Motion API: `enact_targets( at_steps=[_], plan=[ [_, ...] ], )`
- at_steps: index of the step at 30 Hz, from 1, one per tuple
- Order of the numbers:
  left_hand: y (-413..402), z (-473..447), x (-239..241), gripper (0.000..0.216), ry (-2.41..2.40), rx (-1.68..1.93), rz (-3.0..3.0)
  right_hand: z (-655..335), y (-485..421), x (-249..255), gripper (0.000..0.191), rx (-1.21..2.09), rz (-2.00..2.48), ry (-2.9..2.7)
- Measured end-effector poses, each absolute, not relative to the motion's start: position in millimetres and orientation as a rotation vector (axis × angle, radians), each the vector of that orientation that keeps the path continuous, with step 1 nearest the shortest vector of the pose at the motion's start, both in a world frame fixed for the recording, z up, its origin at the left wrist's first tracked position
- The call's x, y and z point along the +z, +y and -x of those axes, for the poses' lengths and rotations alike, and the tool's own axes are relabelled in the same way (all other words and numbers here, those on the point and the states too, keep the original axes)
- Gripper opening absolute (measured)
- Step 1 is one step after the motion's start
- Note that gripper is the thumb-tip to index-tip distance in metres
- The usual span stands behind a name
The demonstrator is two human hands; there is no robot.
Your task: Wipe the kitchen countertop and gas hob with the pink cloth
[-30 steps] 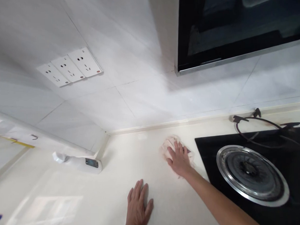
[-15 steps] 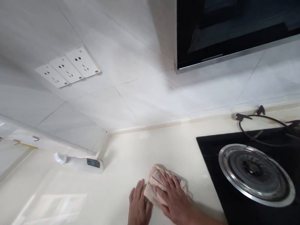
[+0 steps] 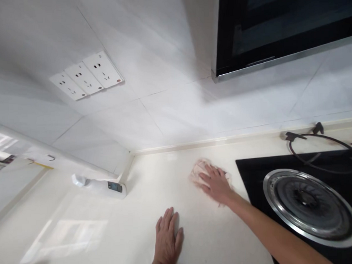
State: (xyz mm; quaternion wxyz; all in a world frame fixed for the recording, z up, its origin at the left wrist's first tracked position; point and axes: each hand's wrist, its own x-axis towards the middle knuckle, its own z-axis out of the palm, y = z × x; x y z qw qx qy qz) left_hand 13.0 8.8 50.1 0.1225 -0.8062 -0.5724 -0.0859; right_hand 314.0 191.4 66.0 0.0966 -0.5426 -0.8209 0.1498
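My right hand presses down on a crumpled pale pink cloth, which lies on the white countertop left of the stove. Its fingers curl over the cloth, and the cloth's edges look blurred. Nearer to me, my left hand rests flat on the bare countertop with its fingers stretched out and holds nothing.
A black gas hob with a round metal burner is on the right, and a wire pot rack leans at its back. A white device with a small screen lies at the left. Wall sockets and a black range hood are above.
My right hand has slid the cloth away from me and slightly right, toward the wall. My left hand has stayed almost in place, and the two hands are now apart.
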Motion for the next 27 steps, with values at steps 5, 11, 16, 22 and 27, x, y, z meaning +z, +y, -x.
enact_targets(
  at_steps=[5,11,16,22,27],
  plan=[
    [7.7,-15.3,52.3,0.055,-1.691,-0.265,2.361,-359.7,231.3,65.1,0.055,0.353,1.919,-2.267],
    [7.3,-14.3,50.3,0.054,-1.693,-0.273,2.354,-341.7,222.4,65.4,0.058,0.280,2.093,-2.149],
    [9.1,-13.8,50.8,0.051,-1.670,-0.255,2.345,-303.3,176.5,59.4,0.062,0.336,1.954,-2.255],
    [10.0,-13.8,52.0,0.054,-1.669,-0.288,2.349,-284.8,84.7,47.4,0.063,0.366,1.426,-2.398],
    [9.8,-8.6,47.1,0.059,-1.638,-0.281,2.382,-288.8,28.9,48.5,0.073,0.431,1.127,-2.485]
  ],
)
